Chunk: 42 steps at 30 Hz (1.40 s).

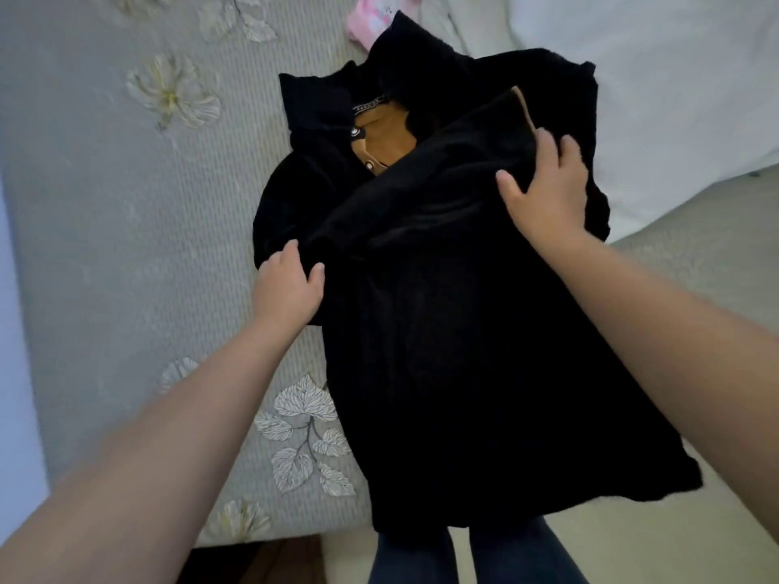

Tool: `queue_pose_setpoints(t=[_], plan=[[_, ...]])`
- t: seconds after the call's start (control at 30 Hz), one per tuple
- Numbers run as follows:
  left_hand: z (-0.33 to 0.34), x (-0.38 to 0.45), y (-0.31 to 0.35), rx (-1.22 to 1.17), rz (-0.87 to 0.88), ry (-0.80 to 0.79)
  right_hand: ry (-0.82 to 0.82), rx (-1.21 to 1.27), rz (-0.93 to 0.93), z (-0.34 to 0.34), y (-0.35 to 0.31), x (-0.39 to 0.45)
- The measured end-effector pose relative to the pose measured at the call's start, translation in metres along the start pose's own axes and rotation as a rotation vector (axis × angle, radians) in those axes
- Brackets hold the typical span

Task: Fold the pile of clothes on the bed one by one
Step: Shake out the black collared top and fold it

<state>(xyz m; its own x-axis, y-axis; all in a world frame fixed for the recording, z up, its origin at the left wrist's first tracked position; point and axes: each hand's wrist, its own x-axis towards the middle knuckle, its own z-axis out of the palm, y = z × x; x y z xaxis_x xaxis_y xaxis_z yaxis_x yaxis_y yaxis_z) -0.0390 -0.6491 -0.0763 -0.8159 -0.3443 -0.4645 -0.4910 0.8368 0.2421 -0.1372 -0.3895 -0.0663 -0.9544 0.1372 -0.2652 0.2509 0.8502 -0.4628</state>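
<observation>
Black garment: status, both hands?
Left hand grips black garment edge. Right hand holds its upper fold. Hem overhangs bed. Pink item behind, clear.

The neck label (366, 107) inside the black garment (463, 330) carries lettering too blurred to read.

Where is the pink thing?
The small pink cloth item lies at the top of the head view, on the grey flowered bedspread, just behind the black garment with tan lining.
</observation>
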Motion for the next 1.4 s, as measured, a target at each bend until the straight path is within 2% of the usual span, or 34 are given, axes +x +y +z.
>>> queue_pose_setpoints(t=[0.07,0.13,0.23,0.33,0.43,0.53,0.6,0.67,0.7,0.77,0.83,0.97,1.07,1.1,1.17,1.27,1.3,1.33,1.4], plan=[[-0.002,-0.001,-0.010,-0.034,0.016,0.063,-0.051,0.090,0.169,0.004,-0.004,0.018],[-0.011,0.001,-0.015,-0.189,0.039,0.133,-0.060,0.186,0.243,0.003,-0.004,0.028],[-0.037,0.002,-0.013,-0.531,0.174,0.130,0.073,0.302,0.161,-0.010,-0.002,0.031],[-0.066,0.012,-0.004,-0.671,0.294,0.067,0.184,0.610,0.147,-0.033,0.013,0.026],[-0.074,0.025,0.016,-0.521,0.436,0.044,0.259,0.649,0.208,-0.048,0.038,0.023],[-0.052,0.030,0.034,-0.089,0.548,-0.072,0.265,0.540,0.344,-0.049,0.058,0.024],[-0.027,0.024,0.030,0.288,0.495,-0.262,0.171,0.374,0.444,-0.043,0.072,0.025],[-0.009,0.011,0.015,0.359,0.446,-0.382,0.089,0.293,0.479,-0.039,0.080,0.024],[-0.004,0.004,0.007,0.264,0.438,-0.356,0.048,0.295,0.479,-0.038,0.080,0.024],[0.001,-0.005,-0.009,-0.074,0.371,-0.148,-0.009,0.364,0.480,-0.039,0.076,0.025],[-0.001,-0.005,-0.019,-0.269,0.243,0.032,-0.021,0.457,0.468,-0.040,0.075,0.030],[-0.002,0.012,-0.028,-0.037,0.101,0.073,0.022,0.334,0.359,-0.043,0.066,0.037],[-0.009,0.023,-0.028,0.087,0.107,0.100,0.114,0.392,0.274,-0.048,0.054,0.037],[-0.013,0.026,-0.029,0.069,0.140,0.105,0.137,0.407,0.247,-0.052,0.049,0.038],[-0.019,0.030,-0.033,-0.149,0.170,0.119,0.178,0.453,0.214,-0.059,0.039,0.038],[-0.039,0.035,-0.034,-0.614,0.028,0.139,0.218,0.587,0.242,-0.066,0.036,0.035],[-0.044,0.040,-0.033,-0.666,-0.002,0.144,0.224,0.625,0.261,-0.068,0.037,0.034],[-0.050,0.045,-0.032,-0.632,-0.004,0.138,0.218,0.679,0.280,-0.069,0.037,0.033],[-0.062,0.055,-0.035,-0.364,0.018,0.125,0.146,0.820,0.309,-0.070,0.033,0.033]])
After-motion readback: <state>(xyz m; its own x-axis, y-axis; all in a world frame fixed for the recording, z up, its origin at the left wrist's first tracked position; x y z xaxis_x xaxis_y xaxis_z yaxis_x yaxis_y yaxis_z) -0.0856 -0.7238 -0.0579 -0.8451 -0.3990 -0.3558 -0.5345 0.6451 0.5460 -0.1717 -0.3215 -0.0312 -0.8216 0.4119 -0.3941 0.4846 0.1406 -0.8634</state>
